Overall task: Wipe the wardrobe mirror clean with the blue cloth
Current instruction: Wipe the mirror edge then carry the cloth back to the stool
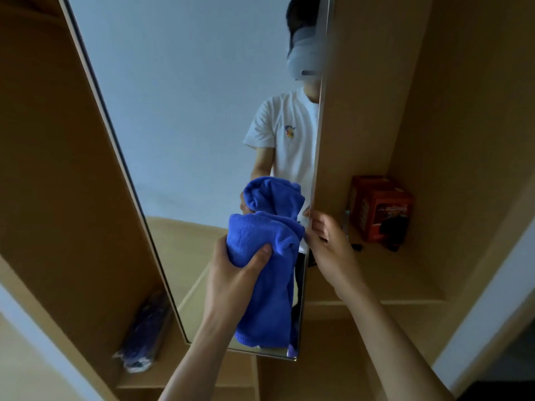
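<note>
Left grip point(231, 273): and there it is, full of fabric, thumb on the near side and fingers wrapped round behind, holding the blue cloth in a tight bunch.
Blue cloth point(269, 285): scrunched into a thick roll, its top wad against the glass and its tail hanging down past the wrist; it sits low on the pane, at about 5 o'clock of the mirror's face.
Right grip point(327, 244): narrow, fingers curled round the mirror's right edge, at 3 o'clock of the cloth and just beside it.
Wardrobe mirror point(179, 125): a tall panel leaning across the view, thin pale frame, pale wall filling most of the glass.
Reflection: the cloth doubles up right above the real one (touching it at the glass), and a person in a white T-shirt point(289, 131) stands at 12 o'clock of it.
Red box point(379, 209): on the wooden shelf point(376, 285) at 3 o'clock of the right grip, tucked near the back corner, well apart from the hand.
Plastic-wrapped packet point(144, 334): bluish, too blurred to identify, lying at 8 o'clock of the cloth in the left compartment, beside the mirror's lower left edge.
</note>
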`<state>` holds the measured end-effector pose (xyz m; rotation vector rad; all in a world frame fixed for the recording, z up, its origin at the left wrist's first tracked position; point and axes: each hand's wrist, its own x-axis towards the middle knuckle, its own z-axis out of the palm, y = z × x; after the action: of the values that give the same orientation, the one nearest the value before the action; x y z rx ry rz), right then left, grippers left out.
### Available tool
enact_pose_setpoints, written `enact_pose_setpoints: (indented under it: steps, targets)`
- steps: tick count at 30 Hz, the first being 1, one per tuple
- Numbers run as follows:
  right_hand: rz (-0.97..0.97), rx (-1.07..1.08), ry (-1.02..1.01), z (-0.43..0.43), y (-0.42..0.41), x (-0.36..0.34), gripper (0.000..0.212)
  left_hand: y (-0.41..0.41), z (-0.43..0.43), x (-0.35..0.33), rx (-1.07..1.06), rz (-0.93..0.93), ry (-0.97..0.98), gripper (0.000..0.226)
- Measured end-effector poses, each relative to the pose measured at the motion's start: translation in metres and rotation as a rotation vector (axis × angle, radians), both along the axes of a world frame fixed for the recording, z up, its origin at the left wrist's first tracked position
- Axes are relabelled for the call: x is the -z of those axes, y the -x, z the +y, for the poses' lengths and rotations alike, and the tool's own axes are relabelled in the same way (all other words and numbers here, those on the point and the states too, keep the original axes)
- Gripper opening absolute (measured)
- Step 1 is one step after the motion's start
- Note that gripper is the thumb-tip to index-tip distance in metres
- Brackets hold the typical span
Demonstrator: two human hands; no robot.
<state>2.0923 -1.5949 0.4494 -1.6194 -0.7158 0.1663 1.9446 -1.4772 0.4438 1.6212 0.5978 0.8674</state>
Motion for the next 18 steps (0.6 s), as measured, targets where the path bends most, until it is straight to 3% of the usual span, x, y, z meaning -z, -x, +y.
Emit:
enact_pose_setpoints:
  steps: [6, 18]
  targets:
    - [-0.100, 0.019, 0.037, -0.018, 0.018, -0.007, 0.016, 0.015, -0.007, 0.005, 0.003, 0.013, 0.015, 0.041]
    - [-0.192, 0.003, 0.050, -0.013, 0.086, -0.006, 0.021, 0.072, 0.014, 0.006, -0.046, -0.057, -0.091, 0.072]
